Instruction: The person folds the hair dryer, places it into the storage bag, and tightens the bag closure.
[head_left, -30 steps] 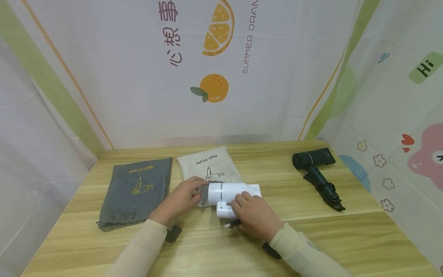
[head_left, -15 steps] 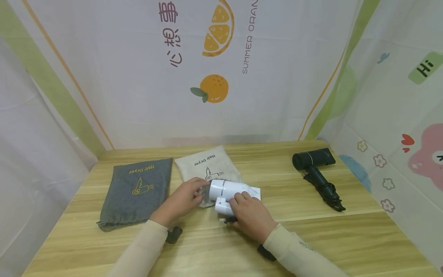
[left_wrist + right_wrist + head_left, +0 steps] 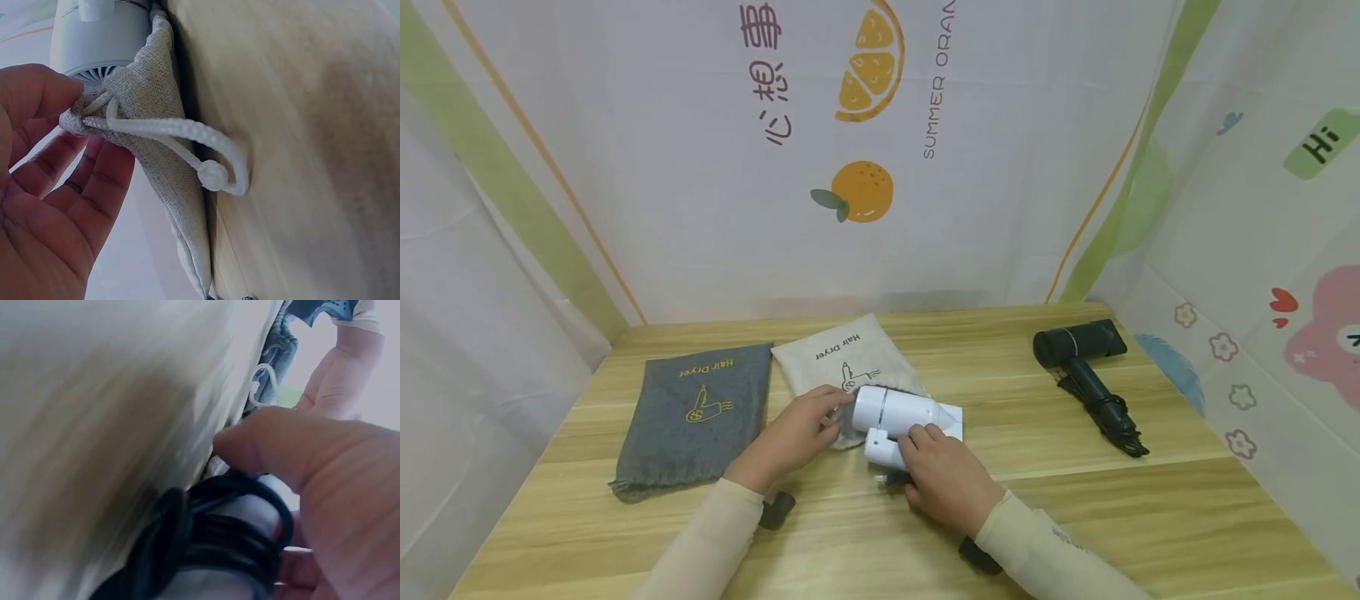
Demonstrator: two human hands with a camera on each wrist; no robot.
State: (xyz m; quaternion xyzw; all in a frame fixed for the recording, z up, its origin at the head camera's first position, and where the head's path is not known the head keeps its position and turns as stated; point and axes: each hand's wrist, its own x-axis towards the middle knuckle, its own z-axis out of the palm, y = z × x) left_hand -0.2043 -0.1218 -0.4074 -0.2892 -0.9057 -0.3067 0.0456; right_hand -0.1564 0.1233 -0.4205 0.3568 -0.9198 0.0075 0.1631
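A white hair dryer [image 3: 898,411] lies across the near part of a pale drawstring bag [image 3: 850,354] marked "Hair Dryer". My right hand [image 3: 951,477] grips the dryer's handle, round which a black cord [image 3: 231,534] is wound; the plug [image 3: 891,479] sticks out beside the fingers. At the bag's near left my left hand [image 3: 797,433] pinches the gathered cloth edge between thumb and fingers. The left wrist view shows the vented end [image 3: 97,74] of the dryer against that edge, and a white drawstring [image 3: 187,131] with a bead hanging from it.
A dark grey "Hair Dryer" bag [image 3: 700,417] lies flat to the left. On the right rests a black hair dryer [image 3: 1082,346] with its cord wrapped. The wooden table [image 3: 850,542] meets a printed curtain [image 3: 700,208] at the back.
The white dryer has shifted slightly left and away from me in my right hand, its vented end now tilted up the table. The pale bag has turned and slid a little left; my left hand barely moved.
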